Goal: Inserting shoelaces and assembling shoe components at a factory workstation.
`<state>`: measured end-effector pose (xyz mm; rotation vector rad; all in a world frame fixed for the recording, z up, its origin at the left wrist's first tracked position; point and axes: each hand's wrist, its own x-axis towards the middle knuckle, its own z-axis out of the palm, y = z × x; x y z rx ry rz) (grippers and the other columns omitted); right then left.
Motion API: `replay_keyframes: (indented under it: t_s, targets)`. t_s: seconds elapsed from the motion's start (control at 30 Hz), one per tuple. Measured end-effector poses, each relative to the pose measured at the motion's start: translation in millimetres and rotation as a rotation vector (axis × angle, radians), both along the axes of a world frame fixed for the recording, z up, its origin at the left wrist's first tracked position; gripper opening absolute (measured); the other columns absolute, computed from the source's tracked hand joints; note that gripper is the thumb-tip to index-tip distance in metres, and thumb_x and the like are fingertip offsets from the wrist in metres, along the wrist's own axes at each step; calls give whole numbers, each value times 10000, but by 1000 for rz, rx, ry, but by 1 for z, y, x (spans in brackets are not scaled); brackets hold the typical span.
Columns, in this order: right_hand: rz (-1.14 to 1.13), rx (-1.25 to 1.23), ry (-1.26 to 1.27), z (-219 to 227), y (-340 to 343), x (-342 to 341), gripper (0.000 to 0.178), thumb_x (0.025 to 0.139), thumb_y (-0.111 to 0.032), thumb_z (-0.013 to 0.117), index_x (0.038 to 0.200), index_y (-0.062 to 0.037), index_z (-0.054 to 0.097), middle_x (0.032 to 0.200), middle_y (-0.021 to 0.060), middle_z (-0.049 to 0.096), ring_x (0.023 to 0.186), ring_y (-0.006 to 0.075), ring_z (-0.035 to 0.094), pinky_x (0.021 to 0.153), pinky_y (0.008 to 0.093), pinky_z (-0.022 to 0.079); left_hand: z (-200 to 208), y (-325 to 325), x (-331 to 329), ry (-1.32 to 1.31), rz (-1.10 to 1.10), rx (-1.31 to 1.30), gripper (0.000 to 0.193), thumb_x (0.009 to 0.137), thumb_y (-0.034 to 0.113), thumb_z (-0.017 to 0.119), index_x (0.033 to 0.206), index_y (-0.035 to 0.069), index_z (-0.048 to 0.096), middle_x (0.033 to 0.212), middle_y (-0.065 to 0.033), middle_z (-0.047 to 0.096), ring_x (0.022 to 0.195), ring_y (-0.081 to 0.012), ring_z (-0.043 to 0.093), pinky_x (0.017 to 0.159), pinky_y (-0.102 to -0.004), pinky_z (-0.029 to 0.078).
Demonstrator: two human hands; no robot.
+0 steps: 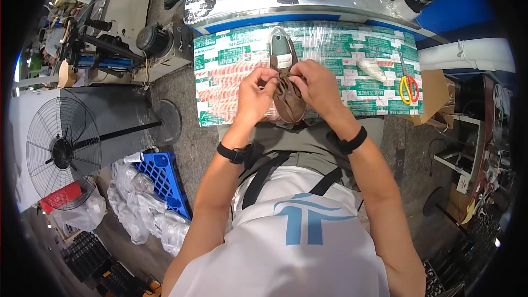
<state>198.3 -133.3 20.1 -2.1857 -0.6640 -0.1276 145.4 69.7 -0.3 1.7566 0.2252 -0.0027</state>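
A brown shoe lies on the work table with its toe toward me. Its opening faces away and shows a green insole with a pale label patch. At the shoe's lacing, my left hand is closed, thumb and fingers pinched against the left side. Opposite it, my right hand pinches the right side in the same way. Whether a lace end lies between the fingertips is too small to make out. Right of the shoe are a whitish wrapped bundle and scissors with red and yellow handles.
Green, white and red printed tape covers the table top. A metal rail runs along its far side. To the left stand a floor fan, a motor and a blue plastic crate. A cardboard box sits at right.
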Motion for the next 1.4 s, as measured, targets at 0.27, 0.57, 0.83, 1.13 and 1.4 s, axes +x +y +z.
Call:
replay_keyframes:
  t_s: [0.27, 0.57, 0.83, 1.13, 1.4]
  targets:
    - [325, 441, 970, 49, -9, -49, 141, 995, -108, 820, 1013, -42, 696, 880, -57, 647, 777, 39, 575, 682, 246, 465, 0, 6, 0, 67, 28, -163, 107, 1088, 21, 709, 1168, -13, 772, 996, -26, 788, 865, -72, 682, 781, -257, 563]
    - [-192, 390, 573, -5, -54, -9, 100, 1041, -115, 764, 1055, -37, 704, 830, -54, 659, 729, 55, 576, 657, 272, 469, -2, 18, 1, 228, 138, -700, 121, 1114, 115, 695, 1197, 35, 734, 1072, -32, 751, 957, -144, 747, 886, -345, 682]
    - [49, 724, 1024, 63, -51, -14, 111, 1058, -113, 736, 1055, -26, 667, 895, -12, 708, 777, 64, 617, 689, 263, 484, -11, 6, -4, 26, 168, -255, 157, 1097, 88, 713, 1235, 14, 702, 1066, -19, 713, 995, -119, 690, 889, -297, 598]
    - [494, 548, 1185, 84, -42, -32, 124, 1002, -109, 787, 1011, -27, 694, 927, 12, 748, 792, 60, 664, 703, 254, 524, 9, -14, 10, -75, 110, 44, 20, 1031, 30, 778, 1050, 32, 779, 925, -3, 753, 795, -80, 659, 770, -259, 547]
    - [517, 435, 1003, 86, -163, -31, 244, 1025, -218, 753, 962, -6, 856, 766, 30, 770, 599, 75, 580, 530, 254, 419, 1, 32, -14, 195, 13, -506, 35, 1079, 34, 720, 1049, 38, 737, 925, 9, 722, 861, -76, 684, 788, -257, 555]
